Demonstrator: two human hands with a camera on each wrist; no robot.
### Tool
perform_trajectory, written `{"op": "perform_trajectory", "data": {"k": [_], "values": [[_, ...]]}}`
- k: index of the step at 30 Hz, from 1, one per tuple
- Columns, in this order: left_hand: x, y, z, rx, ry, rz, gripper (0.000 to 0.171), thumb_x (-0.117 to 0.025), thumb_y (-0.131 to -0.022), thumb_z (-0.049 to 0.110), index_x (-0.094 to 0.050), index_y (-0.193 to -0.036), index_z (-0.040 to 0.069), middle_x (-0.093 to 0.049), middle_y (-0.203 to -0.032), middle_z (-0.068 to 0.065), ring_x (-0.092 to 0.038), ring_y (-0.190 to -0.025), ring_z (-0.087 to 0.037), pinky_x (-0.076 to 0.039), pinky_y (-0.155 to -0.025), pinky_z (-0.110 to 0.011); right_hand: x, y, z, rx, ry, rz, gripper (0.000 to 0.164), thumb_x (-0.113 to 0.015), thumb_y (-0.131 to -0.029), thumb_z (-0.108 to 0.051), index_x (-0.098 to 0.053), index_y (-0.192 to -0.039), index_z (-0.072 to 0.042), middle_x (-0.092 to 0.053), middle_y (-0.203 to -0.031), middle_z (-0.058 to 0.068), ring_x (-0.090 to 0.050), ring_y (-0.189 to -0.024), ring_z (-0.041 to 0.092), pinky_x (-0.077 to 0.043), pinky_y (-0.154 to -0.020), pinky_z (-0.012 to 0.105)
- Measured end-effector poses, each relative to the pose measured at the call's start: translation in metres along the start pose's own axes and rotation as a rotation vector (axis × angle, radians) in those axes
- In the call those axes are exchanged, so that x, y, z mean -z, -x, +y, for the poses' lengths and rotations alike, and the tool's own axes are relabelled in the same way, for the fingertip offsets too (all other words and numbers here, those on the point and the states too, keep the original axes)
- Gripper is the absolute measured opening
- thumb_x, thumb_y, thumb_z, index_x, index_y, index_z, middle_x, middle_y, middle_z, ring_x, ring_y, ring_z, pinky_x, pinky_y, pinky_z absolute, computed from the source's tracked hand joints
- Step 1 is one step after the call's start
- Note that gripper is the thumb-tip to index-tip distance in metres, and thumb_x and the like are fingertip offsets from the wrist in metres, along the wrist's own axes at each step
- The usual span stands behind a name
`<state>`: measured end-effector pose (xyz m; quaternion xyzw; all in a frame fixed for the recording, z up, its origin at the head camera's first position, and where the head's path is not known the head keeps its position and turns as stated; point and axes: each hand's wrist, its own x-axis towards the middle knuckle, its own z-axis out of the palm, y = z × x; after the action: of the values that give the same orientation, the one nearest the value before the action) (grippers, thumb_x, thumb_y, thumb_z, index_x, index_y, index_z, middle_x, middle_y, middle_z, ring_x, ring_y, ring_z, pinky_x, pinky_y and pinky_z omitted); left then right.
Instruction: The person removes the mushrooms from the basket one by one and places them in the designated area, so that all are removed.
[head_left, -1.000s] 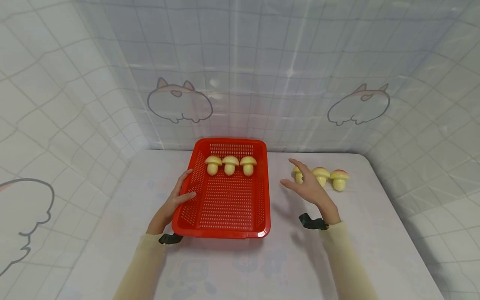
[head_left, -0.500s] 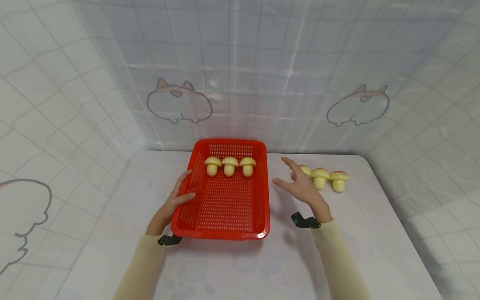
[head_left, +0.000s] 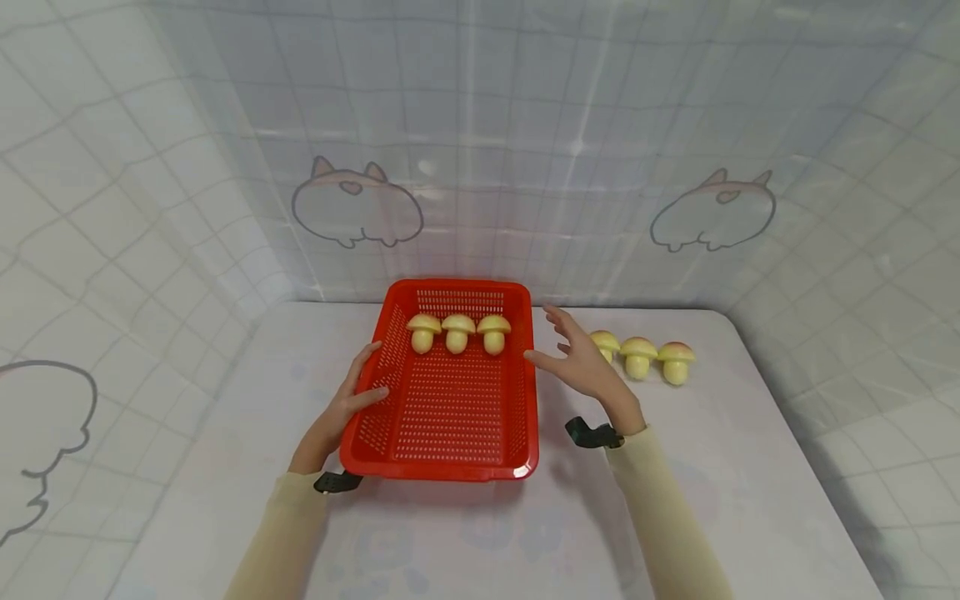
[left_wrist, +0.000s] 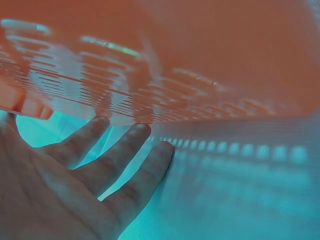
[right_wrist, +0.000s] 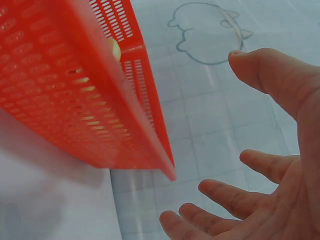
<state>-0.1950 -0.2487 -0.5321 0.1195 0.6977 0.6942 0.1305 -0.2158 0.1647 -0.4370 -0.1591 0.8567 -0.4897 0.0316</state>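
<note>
Right grip (head_left: 582, 360), spread, is just right of the red plastic basket (head_left: 450, 400), long axis pointing away; left grip (head_left: 341, 408) pinches its left side.

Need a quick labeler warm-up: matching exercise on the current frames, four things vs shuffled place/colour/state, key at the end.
Things
1. left hand
2. right hand
3. basket
4. rightmost mushroom

Place, colour or state
A. on the table, outside the basket
B. holding nothing, at the basket's right side in the head view
C. red, with perforated walls
D. gripping the basket's left side in the head view

Pairs: 1-D, 2-B, 3-C, 4-A
</note>
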Motion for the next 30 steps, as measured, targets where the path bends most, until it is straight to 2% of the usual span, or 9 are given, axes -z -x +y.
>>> {"op": "perform_trajectory", "data": {"k": [11,21,30], "values": [[-0.001,0.001,0.001,-0.019,0.006,-0.011,0.079,-0.057,-0.101,0.019,-0.008,-0.163,0.031,-0.025,-0.156,-0.021,-0.050,-0.127,-0.045,-0.059,-0.090,-0.051,-0.013,-0.014,-0.013,0.057,-0.006,-0.040,0.085,-0.075,-0.093,-0.035,-0.029,-0.161,-0.013,-0.034,-0.164,0.019,-0.033,-0.151,0.039,-0.037,-0.117,0.060],[-0.001,0.002,0.003,-0.008,0.005,-0.015,0.081,-0.057,-0.101,0.020,-0.007,-0.163,0.031,-0.025,-0.156,-0.023,-0.050,-0.126,-0.045,-0.059,-0.090,-0.051,-0.027,-0.027,-0.031,0.057,0.038,-0.092,0.090,-0.075,-0.091,-0.048,-0.029,-0.162,-0.018,-0.034,-0.165,0.006,-0.037,-0.149,0.033,-0.037,-0.118,0.057],[0.000,0.000,0.003,-0.012,0.019,-0.026,0.080,-0.057,-0.101,0.019,-0.009,-0.163,0.033,-0.026,-0.155,-0.022,-0.051,-0.125,-0.045,-0.060,-0.090,-0.050,-0.048,-0.042,-0.039,0.087,0.062,-0.115,0.088,-0.076,-0.090,-0.044,-0.031,-0.161,-0.017,-0.034,-0.165,0.009,-0.038,-0.148,0.029,-0.036,-0.118,0.057]]}}
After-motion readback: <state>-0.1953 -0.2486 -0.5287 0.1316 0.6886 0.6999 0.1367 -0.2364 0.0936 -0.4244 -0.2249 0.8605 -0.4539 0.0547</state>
